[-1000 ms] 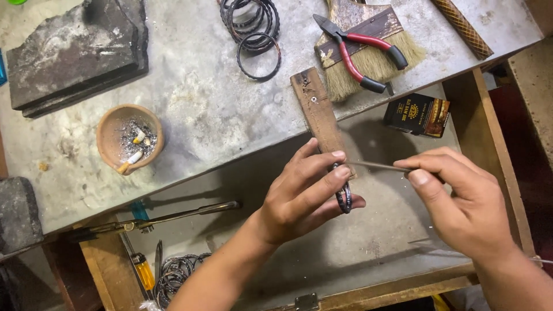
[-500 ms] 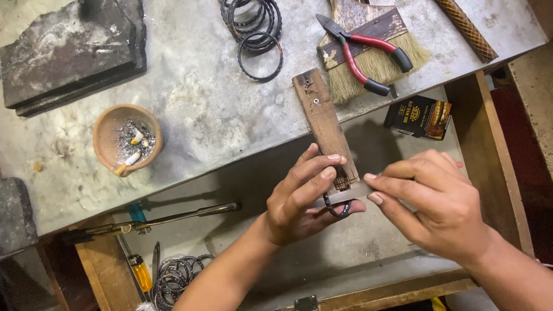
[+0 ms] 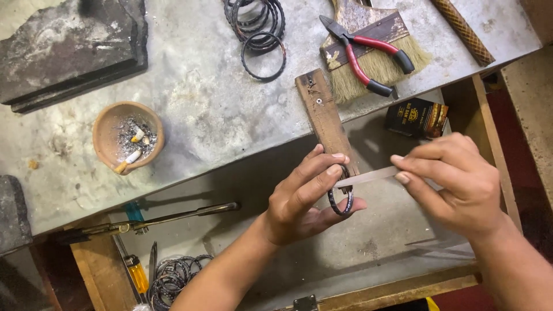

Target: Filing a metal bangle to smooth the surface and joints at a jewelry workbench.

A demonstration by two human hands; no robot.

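Observation:
My left hand pinches a dark metal bangle against the end of a wooden peg that juts out from the grey workbench. My right hand grips a thin flat metal file, blurred with motion. The file's tip passes through the bangle, close to my left fingertips. Both hands hover over an open drawer tray beneath the bench edge.
On the bench lie a stack of dark bangles, red-handled pliers on a brush, a clay bowl of ash and butts and a stone slab. A small dark box, more bangles and hand tools sit lower down.
My right hand closed in on the left half a second ago, then drew back to the right with the file still in the bangle. The left hand stayed on the peg.

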